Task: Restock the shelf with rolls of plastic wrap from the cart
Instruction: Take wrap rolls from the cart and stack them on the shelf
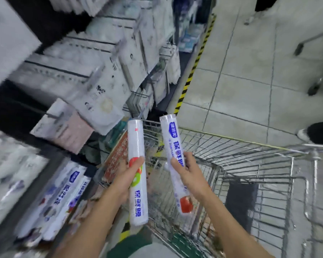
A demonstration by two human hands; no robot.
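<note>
I hold two white rolls of plastic wrap with blue lettering above the wire cart (250, 146). My left hand (125, 175) grips the left roll (137, 146) near its middle, thumb across the fruit picture. My right hand (188, 174) grips the right roll (171, 138) about its middle, and that roll tilts slightly left. Both rolls point away from me. On the shelf (50, 168) at lower left lie similar rolls of plastic wrap (63, 194).
Hanging white packets fill the racks at upper left, blurred by motion. Yellow-black tape (194, 64) marks the shelf base along the tiled floor. A person's dark shoe (317, 135) stands at the right beside the cart. A dark panel (241, 198) sits in the cart.
</note>
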